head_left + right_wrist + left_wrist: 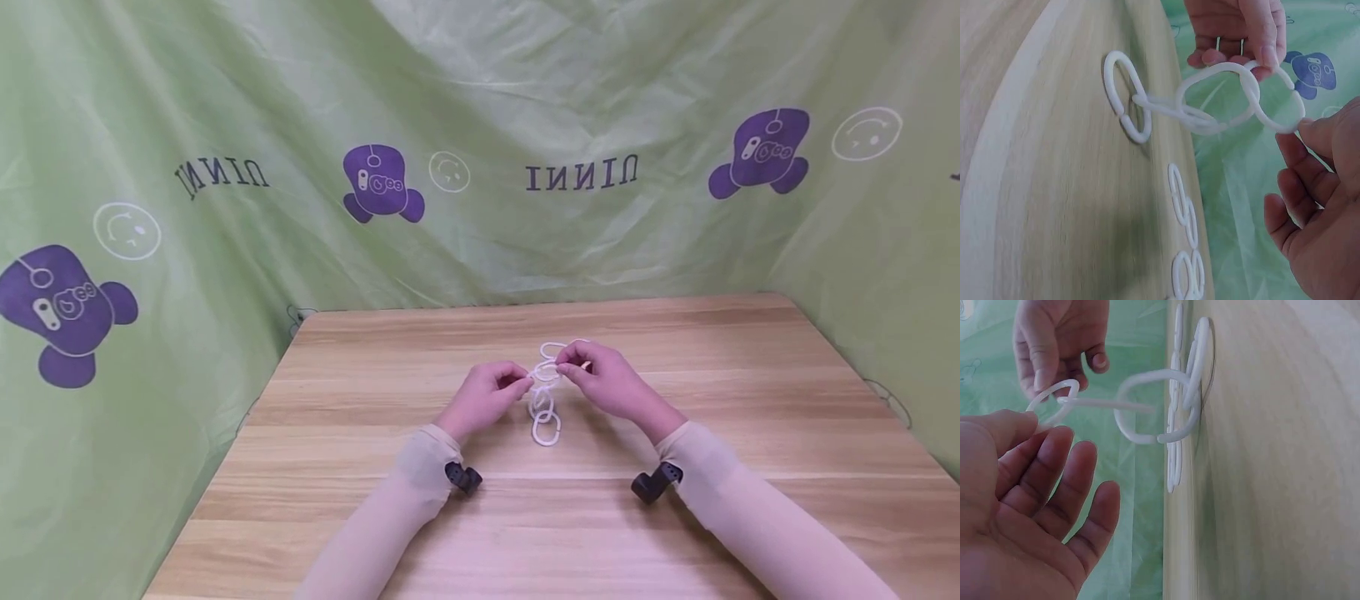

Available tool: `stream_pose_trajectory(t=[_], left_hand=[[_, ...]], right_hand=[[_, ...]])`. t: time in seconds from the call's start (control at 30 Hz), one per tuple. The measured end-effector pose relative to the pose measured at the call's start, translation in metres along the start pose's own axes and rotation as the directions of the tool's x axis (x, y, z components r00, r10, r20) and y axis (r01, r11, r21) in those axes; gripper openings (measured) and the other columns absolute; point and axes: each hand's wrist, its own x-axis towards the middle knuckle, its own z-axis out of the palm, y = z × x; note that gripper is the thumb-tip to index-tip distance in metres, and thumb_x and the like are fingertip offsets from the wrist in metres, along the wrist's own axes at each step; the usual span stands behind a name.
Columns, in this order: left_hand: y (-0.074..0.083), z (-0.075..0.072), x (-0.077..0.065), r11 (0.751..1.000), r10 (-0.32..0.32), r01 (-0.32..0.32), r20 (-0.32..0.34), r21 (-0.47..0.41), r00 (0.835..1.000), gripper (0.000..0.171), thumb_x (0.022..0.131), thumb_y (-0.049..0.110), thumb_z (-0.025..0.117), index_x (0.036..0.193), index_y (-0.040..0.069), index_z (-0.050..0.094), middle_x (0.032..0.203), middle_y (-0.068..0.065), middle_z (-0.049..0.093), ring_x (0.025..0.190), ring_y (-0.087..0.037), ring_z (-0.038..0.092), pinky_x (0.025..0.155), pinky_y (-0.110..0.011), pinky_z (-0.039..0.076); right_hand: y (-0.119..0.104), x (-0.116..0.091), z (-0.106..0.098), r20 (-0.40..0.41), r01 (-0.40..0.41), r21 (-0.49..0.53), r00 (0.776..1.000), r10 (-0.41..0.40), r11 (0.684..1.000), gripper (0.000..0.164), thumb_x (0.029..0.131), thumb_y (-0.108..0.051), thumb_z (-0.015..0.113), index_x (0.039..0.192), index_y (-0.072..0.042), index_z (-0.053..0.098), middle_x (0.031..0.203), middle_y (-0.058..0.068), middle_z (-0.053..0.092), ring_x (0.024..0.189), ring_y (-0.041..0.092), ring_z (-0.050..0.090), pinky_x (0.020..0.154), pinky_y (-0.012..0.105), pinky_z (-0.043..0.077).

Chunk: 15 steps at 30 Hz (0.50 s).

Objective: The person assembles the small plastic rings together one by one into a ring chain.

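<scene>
Between the two hands a white plastic chain link (1272,126) is stretched, pinched at one end by the thumb and finger of my left hand (486,397) and at the other by those of my right hand (606,382). A small gap shows in its side. Joined to it is a second oval link (1229,66), and further links run down from there. The lowest link (546,444) touches the wooden tabletop on the side nearer me. In the left wrist view, the left hand (1041,506) has its other fingers spread loosely.
Several more white links (1175,197) lie on the wooden table (360,350) beyond the hands, partly hidden behind the right hand in the head view. A green curtain (480,250) with purple figures hangs around the table's back and sides. Each wrist carries a small black camera.
</scene>
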Motion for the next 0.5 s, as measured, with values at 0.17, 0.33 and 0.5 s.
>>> stream_pose_trajectory(t=[0.17,0.33,0.5], left_hand=[[0.003,-0.002,-0.001,1.000,-0.017,0.017,-0.002,-0.013,1.000,0.022,0.097,0.023,0.064,0.103,0.004,0.071,0.090,-0.015,0.070,0.077,-0.016,0.061,0.069,-0.028,0.051],[0.001,-0.002,-0.001,1.000,-0.014,0.014,0.001,-0.012,1.000,0.018,0.097,0.024,0.064,0.100,0.008,0.071,0.087,-0.013,0.069,0.076,-0.017,0.061,0.066,-0.028,0.051],[-0.001,-0.002,-0.001,1.000,0.005,-0.006,0.014,0.004,1.000,0.018,0.097,0.024,0.063,0.100,0.008,0.071,0.086,-0.010,0.069,0.077,-0.021,0.062,0.066,-0.027,0.051]], right_hand=[[0.013,-0.001,-0.013,0.006,-0.035,-0.035,0.999,0.035,0.999,0.009,0.097,-0.014,0.063,0.101,-0.008,0.066,0.092,0.009,0.066,0.079,0.022,0.057,0.068,0.036,0.049],[0.034,-0.004,-0.026,0.007,-0.087,-0.106,0.996,0.088,0.991,0.012,0.097,-0.016,0.061,0.103,-0.006,0.066,0.091,0.007,0.065,0.083,0.023,0.057,0.074,0.037,0.046],[0.050,-0.005,-0.038,0.038,-0.107,-0.156,0.993,0.115,0.982,0.011,0.095,-0.014,0.062,0.100,-0.005,0.066,0.088,0.006,0.064,0.083,0.022,0.057,0.076,0.038,0.046]])
